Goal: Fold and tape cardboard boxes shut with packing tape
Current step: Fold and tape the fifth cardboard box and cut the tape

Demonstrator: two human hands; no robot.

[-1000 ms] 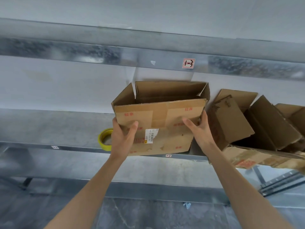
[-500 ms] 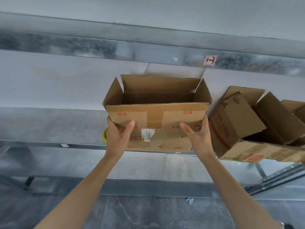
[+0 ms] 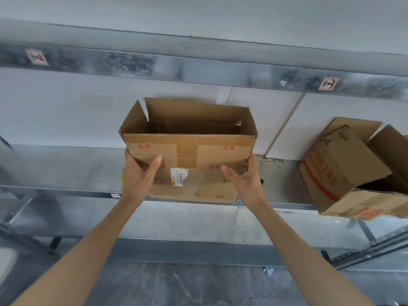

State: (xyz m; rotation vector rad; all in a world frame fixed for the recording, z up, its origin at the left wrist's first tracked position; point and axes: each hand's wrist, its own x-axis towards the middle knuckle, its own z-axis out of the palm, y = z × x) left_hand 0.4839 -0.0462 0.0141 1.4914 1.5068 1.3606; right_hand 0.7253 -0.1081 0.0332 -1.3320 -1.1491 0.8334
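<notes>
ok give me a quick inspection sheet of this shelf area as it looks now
surface: metal shelf, bare grey sheet.
job's things: open box, top flaps up, old tape and a barcode label on its front; a yellow edge peeks out at its left, mostly hidden.
clutter: tilted cardboard boxes piled at the right; blue scrap on the dark floor.
grippers: left hand and right hand grip the open box's front corners, thumbs on its front.
cables: nothing seen.
surroundings: white wall, upper shelf beam.

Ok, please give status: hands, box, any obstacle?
Left hand and right hand grip the cardboard box by its sides. Top flaps open, not folded. Other boxes lie to its right, apart from it.
</notes>
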